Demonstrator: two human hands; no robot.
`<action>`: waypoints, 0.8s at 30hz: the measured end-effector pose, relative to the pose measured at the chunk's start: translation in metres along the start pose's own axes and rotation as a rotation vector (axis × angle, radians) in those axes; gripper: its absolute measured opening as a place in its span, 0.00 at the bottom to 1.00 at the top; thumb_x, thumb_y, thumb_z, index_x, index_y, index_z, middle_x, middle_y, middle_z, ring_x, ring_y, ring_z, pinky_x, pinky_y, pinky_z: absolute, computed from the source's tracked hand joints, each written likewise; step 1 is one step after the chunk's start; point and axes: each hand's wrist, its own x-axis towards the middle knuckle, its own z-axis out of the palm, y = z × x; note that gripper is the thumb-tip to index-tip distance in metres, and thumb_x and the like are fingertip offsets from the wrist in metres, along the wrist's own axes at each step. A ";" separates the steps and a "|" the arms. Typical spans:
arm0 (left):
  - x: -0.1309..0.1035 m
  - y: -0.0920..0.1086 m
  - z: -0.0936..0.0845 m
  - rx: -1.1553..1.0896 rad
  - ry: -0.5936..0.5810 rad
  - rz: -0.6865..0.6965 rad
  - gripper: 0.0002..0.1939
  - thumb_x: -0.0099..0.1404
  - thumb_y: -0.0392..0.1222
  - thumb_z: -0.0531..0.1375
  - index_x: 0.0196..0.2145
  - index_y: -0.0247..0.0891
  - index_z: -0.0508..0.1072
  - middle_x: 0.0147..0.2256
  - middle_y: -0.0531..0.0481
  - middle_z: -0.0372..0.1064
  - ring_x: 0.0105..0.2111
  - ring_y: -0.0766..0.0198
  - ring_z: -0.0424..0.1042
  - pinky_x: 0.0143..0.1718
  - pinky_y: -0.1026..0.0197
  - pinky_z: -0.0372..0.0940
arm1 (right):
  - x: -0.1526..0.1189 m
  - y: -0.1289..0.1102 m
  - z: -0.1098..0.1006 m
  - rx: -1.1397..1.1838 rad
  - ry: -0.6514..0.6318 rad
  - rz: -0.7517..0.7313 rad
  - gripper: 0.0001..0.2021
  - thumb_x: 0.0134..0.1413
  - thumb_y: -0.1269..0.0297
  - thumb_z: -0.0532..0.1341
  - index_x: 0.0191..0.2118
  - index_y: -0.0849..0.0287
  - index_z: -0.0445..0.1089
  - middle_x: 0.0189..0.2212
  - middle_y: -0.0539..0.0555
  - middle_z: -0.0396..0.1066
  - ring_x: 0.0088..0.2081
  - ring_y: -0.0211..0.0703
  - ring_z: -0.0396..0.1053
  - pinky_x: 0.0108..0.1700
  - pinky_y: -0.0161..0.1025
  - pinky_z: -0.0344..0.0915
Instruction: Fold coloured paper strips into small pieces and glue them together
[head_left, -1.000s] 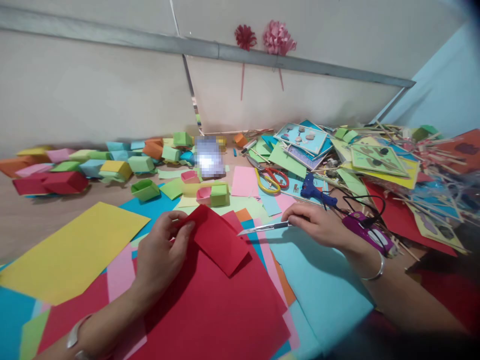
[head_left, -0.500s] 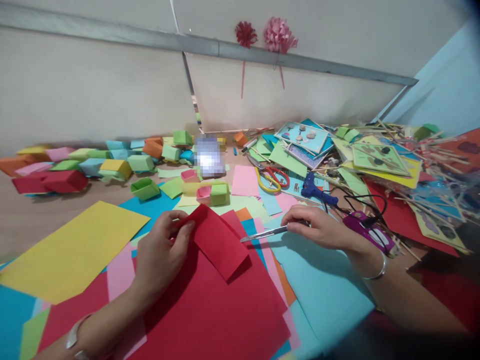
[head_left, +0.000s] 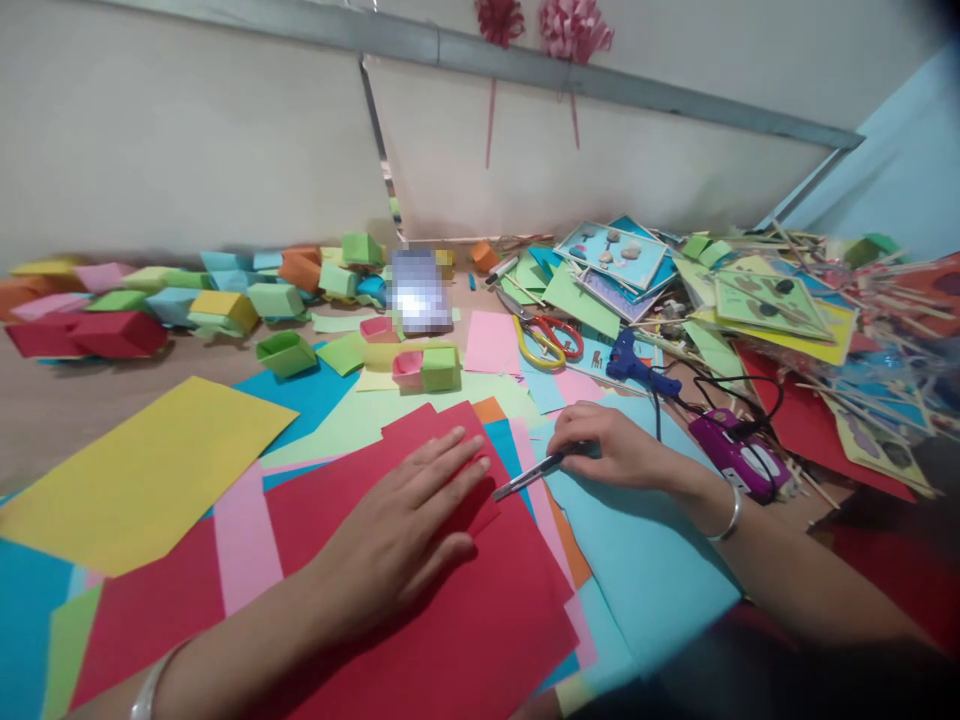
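Note:
My left hand lies flat, fingers stretched out, pressing a small red paper piece onto a large red sheet. Much of the small piece is hidden under the palm and fingers. In my right hand is a pair of scissors, gripped at the handles, with the blades together. Their tip points left and sits just right of my left fingertips, over the red paper. A light blue sheet spreads below my right hand.
Folded paper boxes line the back left. A yellow sheet lies left. Behind are a blurred-out bright device and yellow-and-red-handled scissors. A blue glue gun, purple corded device, cards and sticks crowd the right.
My left hand has gone from pinching the raised small red piece to lying flat on it, lowering it onto the sheet. The scissors tilt more steeply. The view has shifted slightly downward.

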 end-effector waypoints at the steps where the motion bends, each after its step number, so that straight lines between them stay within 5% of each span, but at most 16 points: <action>1: -0.001 -0.001 0.002 -0.015 -0.061 -0.021 0.26 0.71 0.48 0.53 0.65 0.43 0.61 0.66 0.43 0.58 0.66 0.48 0.55 0.64 0.44 0.58 | 0.000 -0.002 0.000 -0.003 -0.008 -0.015 0.07 0.54 0.75 0.63 0.36 0.58 0.76 0.31 0.53 0.71 0.37 0.42 0.68 0.42 0.40 0.64; 8: -0.005 -0.003 0.014 0.015 -0.105 -0.091 0.29 0.72 0.52 0.51 0.67 0.42 0.57 0.68 0.43 0.52 0.67 0.46 0.52 0.65 0.41 0.55 | -0.003 -0.005 0.005 0.020 -0.108 -0.106 0.10 0.61 0.73 0.60 0.43 0.56 0.77 0.33 0.54 0.72 0.37 0.41 0.67 0.41 0.38 0.63; 13: -0.004 0.001 0.014 0.078 -0.158 -0.067 0.25 0.73 0.51 0.49 0.65 0.51 0.60 0.69 0.42 0.49 0.68 0.43 0.50 0.62 0.35 0.55 | -0.004 -0.005 0.009 -0.059 -0.098 -0.174 0.11 0.64 0.72 0.57 0.44 0.58 0.76 0.33 0.55 0.71 0.36 0.42 0.66 0.39 0.38 0.62; 24: -0.007 0.001 0.014 0.158 -0.142 -0.035 0.25 0.75 0.51 0.44 0.67 0.54 0.53 0.69 0.45 0.49 0.69 0.47 0.48 0.66 0.39 0.42 | -0.007 -0.004 0.004 -0.365 -0.112 -0.210 0.12 0.67 0.70 0.54 0.42 0.58 0.76 0.29 0.53 0.66 0.32 0.40 0.60 0.33 0.36 0.55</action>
